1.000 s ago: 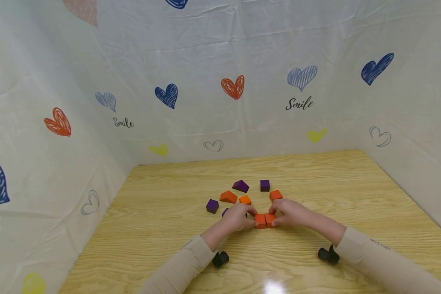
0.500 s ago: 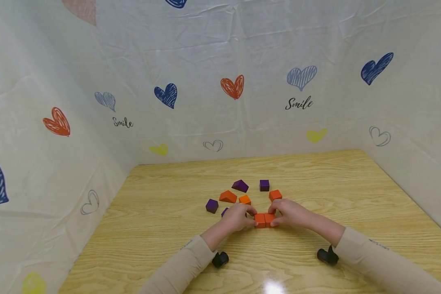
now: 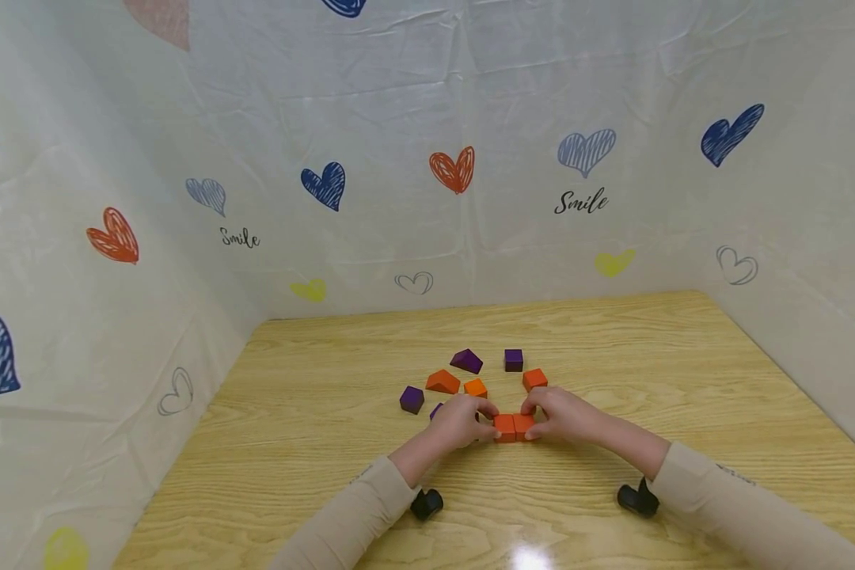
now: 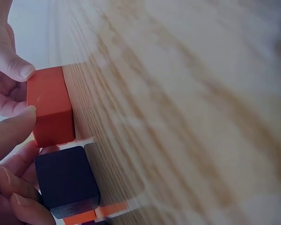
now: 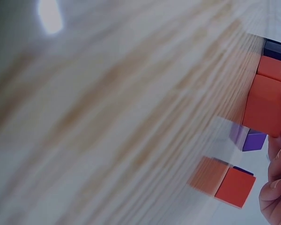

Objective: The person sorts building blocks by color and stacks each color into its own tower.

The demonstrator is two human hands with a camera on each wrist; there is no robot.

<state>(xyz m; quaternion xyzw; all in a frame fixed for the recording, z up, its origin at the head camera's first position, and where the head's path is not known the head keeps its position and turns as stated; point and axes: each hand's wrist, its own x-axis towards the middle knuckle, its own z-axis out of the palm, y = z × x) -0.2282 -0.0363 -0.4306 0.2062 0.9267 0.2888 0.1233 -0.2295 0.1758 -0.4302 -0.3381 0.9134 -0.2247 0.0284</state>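
Observation:
Two red-orange blocks (image 3: 504, 428) stand side by side on the table, their faces touching. My left hand (image 3: 459, 422) pinches the left block between thumb and fingers. My right hand (image 3: 560, 415) pinches the right block (image 5: 267, 104) from the other side. In the left wrist view, a dark block (image 4: 68, 180) sits by the curled fingers of my left hand; in the head view that hand mostly hides it. The right wrist view shows a red-orange cube (image 5: 235, 187) standing apart from the pair, near my right fingers.
Behind the hands lie an orange wedge (image 3: 443, 381), a lighter orange cube (image 3: 475, 389), a purple wedge (image 3: 466, 361) and purple cubes (image 3: 514, 360). Another purple cube (image 3: 412, 400) is to the left. A white curtain (image 3: 370, 229) with printed hearts surrounds the wooden table (image 3: 313, 412).
The thin gap between the two red-orange blocks has closed, and they now meet squarely. Both hands have kept their hold and hardly moved.

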